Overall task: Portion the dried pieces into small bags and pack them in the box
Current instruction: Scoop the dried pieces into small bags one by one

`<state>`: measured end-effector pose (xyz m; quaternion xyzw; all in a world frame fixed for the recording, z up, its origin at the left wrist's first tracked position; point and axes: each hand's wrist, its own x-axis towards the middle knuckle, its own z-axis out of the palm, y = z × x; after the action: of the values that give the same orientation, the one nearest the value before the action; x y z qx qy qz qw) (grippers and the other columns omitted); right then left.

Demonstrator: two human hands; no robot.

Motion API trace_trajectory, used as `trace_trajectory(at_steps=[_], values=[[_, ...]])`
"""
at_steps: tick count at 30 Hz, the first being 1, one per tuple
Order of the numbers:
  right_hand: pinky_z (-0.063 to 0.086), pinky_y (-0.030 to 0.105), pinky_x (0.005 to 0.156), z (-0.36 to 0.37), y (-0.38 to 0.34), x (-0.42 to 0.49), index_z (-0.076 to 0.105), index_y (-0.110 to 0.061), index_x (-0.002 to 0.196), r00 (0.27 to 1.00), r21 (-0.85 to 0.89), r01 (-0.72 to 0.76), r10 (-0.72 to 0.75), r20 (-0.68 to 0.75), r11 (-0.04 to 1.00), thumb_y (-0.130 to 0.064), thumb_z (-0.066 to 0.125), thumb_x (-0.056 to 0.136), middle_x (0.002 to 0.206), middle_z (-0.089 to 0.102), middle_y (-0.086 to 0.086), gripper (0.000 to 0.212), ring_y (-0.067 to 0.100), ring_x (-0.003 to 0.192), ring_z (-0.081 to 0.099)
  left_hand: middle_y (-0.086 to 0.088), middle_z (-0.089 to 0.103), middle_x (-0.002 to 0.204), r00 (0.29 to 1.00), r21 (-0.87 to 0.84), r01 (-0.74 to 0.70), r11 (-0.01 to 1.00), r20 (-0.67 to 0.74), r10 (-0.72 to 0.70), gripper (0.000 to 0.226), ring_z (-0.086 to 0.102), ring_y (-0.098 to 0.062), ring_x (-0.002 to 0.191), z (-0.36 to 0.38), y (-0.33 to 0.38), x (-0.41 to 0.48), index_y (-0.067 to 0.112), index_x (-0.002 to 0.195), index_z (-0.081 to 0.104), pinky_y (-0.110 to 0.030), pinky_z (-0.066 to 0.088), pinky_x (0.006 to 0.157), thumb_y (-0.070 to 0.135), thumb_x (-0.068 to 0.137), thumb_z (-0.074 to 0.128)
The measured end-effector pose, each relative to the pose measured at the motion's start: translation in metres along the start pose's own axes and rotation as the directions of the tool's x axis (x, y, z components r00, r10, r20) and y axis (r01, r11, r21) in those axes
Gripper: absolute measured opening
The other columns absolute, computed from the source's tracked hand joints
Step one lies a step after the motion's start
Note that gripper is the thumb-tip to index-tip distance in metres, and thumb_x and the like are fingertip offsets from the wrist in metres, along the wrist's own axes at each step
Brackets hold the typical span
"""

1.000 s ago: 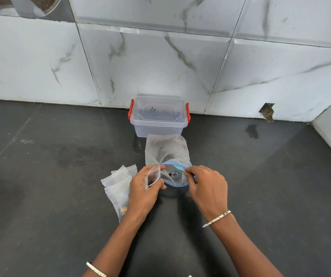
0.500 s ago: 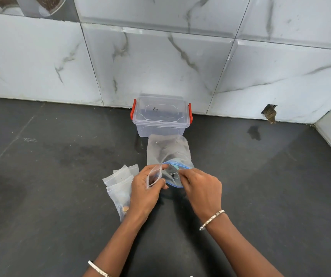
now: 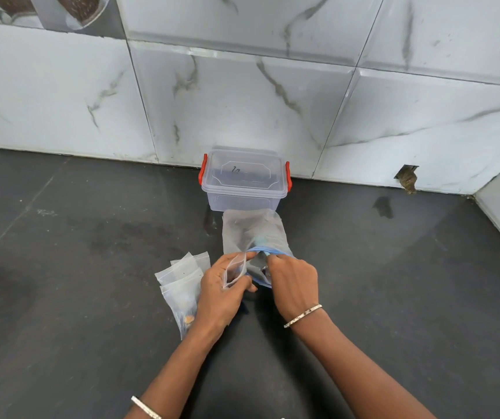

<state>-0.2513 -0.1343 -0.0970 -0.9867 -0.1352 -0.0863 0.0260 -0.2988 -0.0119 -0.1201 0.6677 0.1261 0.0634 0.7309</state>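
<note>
While the person's left hand [image 3: 221, 294] pinches a small clear zip bag [image 3: 234, 272] between thumb and curled fingers, keeping its mouth gaping upward, the right hand [image 3: 294, 285] has its fingers tucked inside the mouth of a bigger clear plastic bag with a blue zip rim [image 3: 251, 234]. The fingertips are buried in there, so no telling if they're gripping anything. That big bag lies flat on the dark grey stone countertop [image 3: 76, 297], with some dark stuff showing dimly through the plastic. Its far end reaches right up to the front of a clear plastic box with red side latches [image 3: 244, 179], lid on, parked against the white marbled tile wall [image 3: 242, 101]. Just left of the left hand sits a little pile of small clear bags [image 3: 179, 282], and one has a tan dried piece [image 3: 188, 319] in it. Both wrists wear thin silver bangles [image 3: 302, 315].
</note>
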Motion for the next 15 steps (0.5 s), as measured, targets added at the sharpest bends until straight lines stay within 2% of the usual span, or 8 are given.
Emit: trace_trajectory(at_steps=[2, 3, 5, 7, 9, 12, 15], values=[[0.003, 0.014, 0.045, -0.003, 0.004, -0.005, 0.037, -0.023, 0.04, 0.999, -0.015, -0.026, 0.025, -0.022, 1.0, 0.0, 0.085, 0.019, 0.034, 0.043, -0.002, 0.058, 0.019, 0.024, 0.04, -0.003, 0.074, 0.11, 1.0, -0.026, 0.02, 0.999, -0.004, -0.02, 0.051, 0.07, -0.014, 0.075, 0.0, -0.002, 0.0, 0.023, 0.11, 0.077, -0.015, 0.051, 0.059, -0.017, 0.083, 0.057], [-0.002, 0.015, 0.048, -0.006, 0.005, -0.007, 0.038, -0.023, 0.041, 0.999, -0.043, -0.046, 0.045, -0.026, 0.998, -0.001, 0.085, 0.022, 0.035, 0.044, -0.002, 0.056, 0.02, 0.026, 0.041, -0.006, 0.075, 0.109, 0.999, -0.044, 0.032, 0.999, -0.005, -0.033, 0.05, 0.069, -0.015, 0.076, 0.0, -0.003, 0.001, 0.021, 0.112, 0.076, -0.014, 0.05, 0.059, -0.016, 0.084, 0.057], [-0.005, 0.02, 0.048, -0.016, 0.008, -0.012, 0.055, -0.021, 0.051, 0.998, -0.099, -0.05, 0.054, 0.03, 0.994, -0.005, 0.085, 0.041, 0.047, 0.056, 0.0, 0.036, 0.024, 0.036, 0.052, -0.011, 0.075, 0.106, 0.999, -0.073, 0.052, 0.996, -0.009, -0.053, 0.046, 0.068, -0.016, 0.078, -0.001, -0.005, 0.002, 0.021, 0.113, 0.075, -0.015, 0.05, 0.059, -0.012, 0.084, 0.06], [0.009, 0.025, 0.043, -0.025, 0.013, -0.017, 0.066, -0.022, 0.082, 0.998, -0.105, 0.004, 0.003, 0.067, 0.994, -0.007, 0.069, 0.075, 0.078, 0.068, 0.0, 0.016, 0.028, 0.065, 0.064, -0.008, 0.076, 0.107, 0.998, -0.084, 0.057, 0.995, -0.015, -0.059, 0.044, 0.068, -0.018, 0.082, -0.001, -0.007, 0.003, 0.023, 0.113, 0.076, -0.017, 0.052, 0.063, 0.001, 0.077, 0.063], [0.027, 0.028, 0.051, -0.033, 0.017, -0.02, 0.065, -0.022, 0.1, 0.993, -0.053, -0.031, 0.037, 0.11, 0.998, -0.01, 0.052, 0.09, 0.096, 0.068, 0.0, 0.02, 0.03, 0.084, 0.064, -0.005, 0.076, 0.108, 0.997, -0.102, 0.071, 0.992, -0.013, -0.073, 0.047, 0.068, -0.019, 0.084, -0.001, -0.006, 0.002, 0.024, 0.111, 0.077, -0.021, 0.053, 0.068, 0.008, 0.07, 0.061], [0.035, 0.03, 0.057, -0.036, 0.02, -0.024, 0.067, -0.024, 0.098, 0.993, 0.021, -0.117, 0.117, 0.017, 0.993, -0.018, 0.052, 0.091, 0.093, 0.07, -0.002, 0.017, 0.03, 0.083, 0.065, -0.005, 0.077, 0.108, 0.995, -0.133, 0.099, 0.986, -0.009, -0.101, 0.048, 0.068, -0.02, 0.084, 0.0, -0.005, 0.001, 0.024, 0.107, 0.078, -0.026, 0.053, 0.074, 0.007, 0.065, 0.061], [0.031, 0.027, 0.048, -0.029, 0.018, -0.023, 0.07, -0.025, 0.08, 0.99, 0.049, -0.128, 0.13, -0.046, 0.991, -0.019, 0.068, 0.081, 0.074, 0.069, -0.003, 0.007, 0.027, 0.062, 0.065, -0.011, 0.075, 0.105, 0.992, -0.154, 0.124, 0.98, -0.007, -0.126, 0.048, 0.066, -0.017, 0.081, -0.001, -0.003, 0.0, 0.026, 0.101, 0.08, -0.018, 0.049, 0.065, 0.007, 0.061, 0.06]])
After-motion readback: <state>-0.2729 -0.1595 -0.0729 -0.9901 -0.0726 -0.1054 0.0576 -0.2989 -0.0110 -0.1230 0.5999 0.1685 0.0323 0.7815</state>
